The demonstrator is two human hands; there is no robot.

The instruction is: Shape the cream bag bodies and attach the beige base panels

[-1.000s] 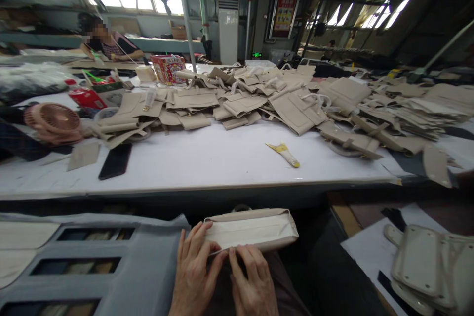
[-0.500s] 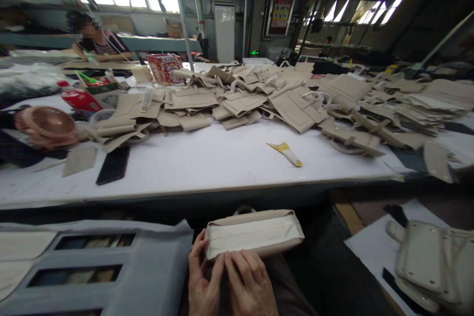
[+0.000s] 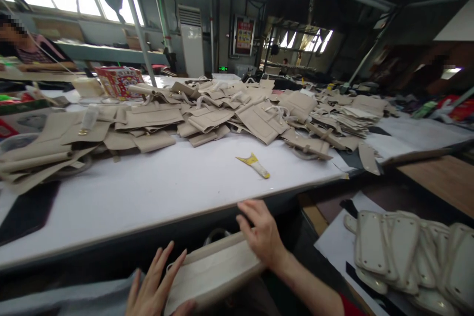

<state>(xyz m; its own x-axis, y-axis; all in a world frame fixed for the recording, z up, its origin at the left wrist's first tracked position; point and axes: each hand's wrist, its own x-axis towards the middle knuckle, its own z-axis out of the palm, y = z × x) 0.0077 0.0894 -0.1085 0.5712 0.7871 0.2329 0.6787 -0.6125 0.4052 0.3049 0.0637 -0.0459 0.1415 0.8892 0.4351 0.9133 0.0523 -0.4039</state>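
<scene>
A beige boxy bag (image 3: 215, 269) lies tilted low in front of me, its long whitish face turned up and a pale handle (image 3: 217, 235) showing behind its far edge. At the bag's left end is my left hand (image 3: 157, 281), open, fingers spread and stretched forward, the thumb over the near edge. My right hand (image 3: 263, 234) rests over the right end, its fingers apart and reaching past the far edge, not wrapped round it. The bag's underside is hidden.
Beyond the bag runs a white-topped table (image 3: 148, 192) with many flat beige bag pieces (image 3: 259, 121) heaped on it. A yellow-and-white tool (image 3: 255, 165) and a dark phone (image 3: 29, 212) lie nearer. Pale panels (image 3: 392, 247) are stacked at right. A person (image 3: 33, 49) sits far left.
My view has swung right. My right hand has left the bag's near edge for its right end, and my left hand has spread its fingers. The bag now slants up to the right.
</scene>
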